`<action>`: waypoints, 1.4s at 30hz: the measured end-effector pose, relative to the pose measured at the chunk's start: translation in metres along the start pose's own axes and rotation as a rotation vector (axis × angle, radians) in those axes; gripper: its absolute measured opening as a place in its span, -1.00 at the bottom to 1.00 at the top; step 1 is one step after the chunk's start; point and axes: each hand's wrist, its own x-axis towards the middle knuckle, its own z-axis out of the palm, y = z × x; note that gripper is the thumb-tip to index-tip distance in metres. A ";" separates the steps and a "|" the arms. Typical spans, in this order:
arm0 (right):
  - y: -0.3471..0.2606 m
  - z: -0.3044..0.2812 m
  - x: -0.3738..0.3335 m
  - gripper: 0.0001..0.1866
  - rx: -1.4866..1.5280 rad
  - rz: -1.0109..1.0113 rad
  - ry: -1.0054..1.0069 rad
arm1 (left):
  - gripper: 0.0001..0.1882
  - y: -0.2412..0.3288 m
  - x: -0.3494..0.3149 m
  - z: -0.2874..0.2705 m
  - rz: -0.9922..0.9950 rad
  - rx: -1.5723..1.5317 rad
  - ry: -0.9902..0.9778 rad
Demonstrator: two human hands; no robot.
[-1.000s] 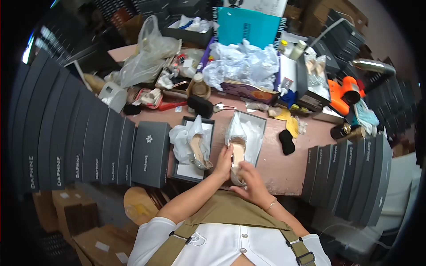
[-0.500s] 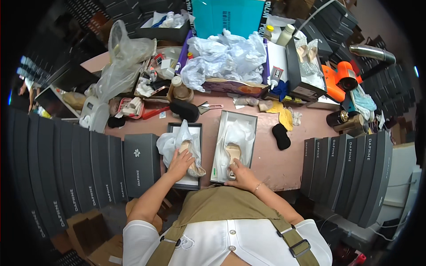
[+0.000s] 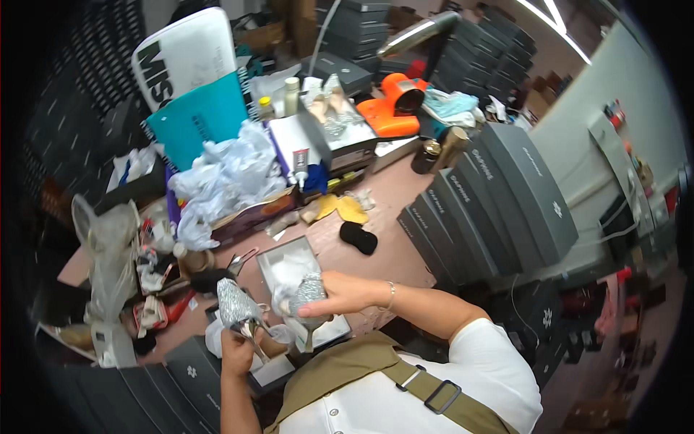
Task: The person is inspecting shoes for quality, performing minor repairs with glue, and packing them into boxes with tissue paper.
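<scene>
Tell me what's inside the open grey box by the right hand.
White paper lies in the grey box; the silver shoe in the right hand covers part. Anything beneath the paper is hidden.

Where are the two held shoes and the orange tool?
Left shoe (image 3: pixel 238 304): head view, on its silvery, glittery outer surface.
Right shoe (image 3: pixel 309 289): head view, on its glittery outer surface, above the thumb (image 3: pixel 315 308).
Orange tool (image 3: pixel 390 121): head view, on its orange body.

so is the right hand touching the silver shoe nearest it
Touching. The head view shows the right hand gripping that silver shoe, its thumb lying across the glittery surface.
</scene>
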 end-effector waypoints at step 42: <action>0.103 -0.023 0.011 -0.58 0.731 0.169 0.223 | -0.51 -0.044 0.057 0.031 -0.369 -0.778 -0.290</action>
